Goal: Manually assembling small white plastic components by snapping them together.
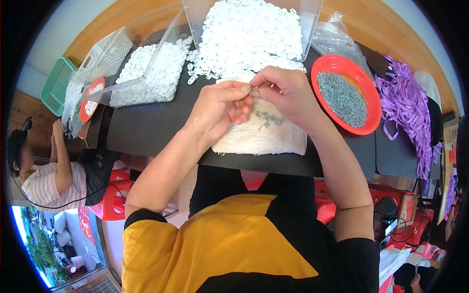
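Head view: over a pale towel [259, 144] dotted with small grey pieces [267, 118], our left hand [220, 104] and right hand [291, 95] pinch a tiny part [252, 90], mostly hidden, between closed fingertips; fine fitting seems underway, the next move needing steadiness. White pieces [251, 34] heap beyond.

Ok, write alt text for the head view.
A person's left hand and right hand meet at the fingertips above a white towel on a dark table, anything held too small to identify. Around them: clear tubs of white pieces, a red bowl of small metal pieces, and purple ribbons.
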### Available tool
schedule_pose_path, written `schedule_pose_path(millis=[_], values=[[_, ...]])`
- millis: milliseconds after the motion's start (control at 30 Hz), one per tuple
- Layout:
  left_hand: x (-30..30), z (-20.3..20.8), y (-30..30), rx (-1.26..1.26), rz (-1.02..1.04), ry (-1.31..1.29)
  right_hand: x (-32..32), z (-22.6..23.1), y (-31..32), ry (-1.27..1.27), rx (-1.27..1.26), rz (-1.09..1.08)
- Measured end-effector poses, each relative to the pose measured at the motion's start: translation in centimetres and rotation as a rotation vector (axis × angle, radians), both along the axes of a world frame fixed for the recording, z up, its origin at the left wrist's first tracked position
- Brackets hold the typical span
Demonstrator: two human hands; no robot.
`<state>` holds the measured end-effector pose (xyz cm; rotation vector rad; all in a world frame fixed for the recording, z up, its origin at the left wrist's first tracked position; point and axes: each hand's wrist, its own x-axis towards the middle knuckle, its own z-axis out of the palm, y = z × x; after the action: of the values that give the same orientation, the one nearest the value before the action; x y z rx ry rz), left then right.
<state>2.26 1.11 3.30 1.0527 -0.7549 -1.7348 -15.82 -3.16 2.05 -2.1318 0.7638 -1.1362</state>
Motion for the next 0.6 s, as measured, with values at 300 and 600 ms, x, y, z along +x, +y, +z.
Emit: schedule_pose_path(millis=[300, 600], values=[[1.0, -0.3, -1.8, -0.232, 0.001, -0.308, 0.0, 0.6, 0.3, -0.109, -0.055, -0.042], [0.8, -2.2, -2.5, -0.798, -0.175, -1.226, -0.6, -0.7, -1.0, 0.091, 0.429, -0.054]])
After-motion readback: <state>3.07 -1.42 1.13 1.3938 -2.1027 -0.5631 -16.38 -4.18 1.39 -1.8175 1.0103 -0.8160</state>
